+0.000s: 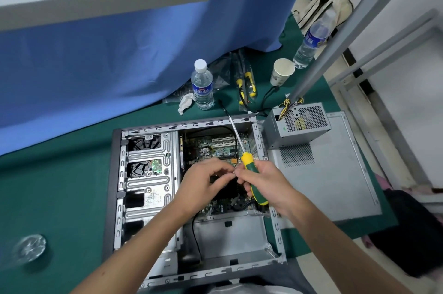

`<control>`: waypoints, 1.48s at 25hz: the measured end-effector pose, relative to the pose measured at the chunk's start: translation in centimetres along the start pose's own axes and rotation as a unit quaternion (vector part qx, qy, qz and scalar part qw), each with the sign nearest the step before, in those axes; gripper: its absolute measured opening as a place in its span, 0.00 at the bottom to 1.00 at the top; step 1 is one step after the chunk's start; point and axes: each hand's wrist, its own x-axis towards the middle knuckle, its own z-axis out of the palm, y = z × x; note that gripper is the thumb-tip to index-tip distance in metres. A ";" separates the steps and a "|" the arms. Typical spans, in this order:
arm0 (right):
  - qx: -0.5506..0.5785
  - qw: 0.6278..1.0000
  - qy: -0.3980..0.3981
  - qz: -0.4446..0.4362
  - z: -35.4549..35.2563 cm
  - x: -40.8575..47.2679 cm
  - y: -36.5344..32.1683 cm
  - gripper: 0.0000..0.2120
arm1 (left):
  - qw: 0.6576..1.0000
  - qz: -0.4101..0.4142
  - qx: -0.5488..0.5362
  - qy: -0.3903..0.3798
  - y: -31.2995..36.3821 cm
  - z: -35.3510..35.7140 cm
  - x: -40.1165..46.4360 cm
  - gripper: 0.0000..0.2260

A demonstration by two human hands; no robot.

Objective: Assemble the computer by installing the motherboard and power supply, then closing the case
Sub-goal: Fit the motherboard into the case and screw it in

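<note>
The fingers [226,170] of the left hand [203,183] are curling and pinching something small (too tiny to identify) just beside the right hand [261,183]; the right hand is gripping the green-and-yellow handle of a screwdriver [250,173], its shaft pointing away over the case's far edge; both hands are hovering above the motherboard [215,147], which is lying inside the open computer case [153,173] on the green tabletop [60,197]; the power supply [297,126] is sitting outside the case, just beside its right wall, resting on the detached side panel [335,185]; farther back, a water bottle [202,85], a paper cup [282,72] and a second bottle [311,42] are standing.
</note>
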 end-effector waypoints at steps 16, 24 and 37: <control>-0.543 0.828 0.038 -0.132 -1.4 -0.2 1.2 0.17 | 0.973 -0.159 -0.131 0.106 -1.9 -0.8 -1.8 0.01; -0.608 0.786 0.021 -0.107 -2.8 -0.4 1.9 0.12 | 0.958 -0.185 -0.166 0.144 -3.1 -1.0 -2.6 0.06; -0.627 0.773 -0.012 -0.098 -3.5 -0.7 1.6 0.12 | 0.983 -0.126 -0.028 0.128 -3.2 -1.1 -3.1 0.03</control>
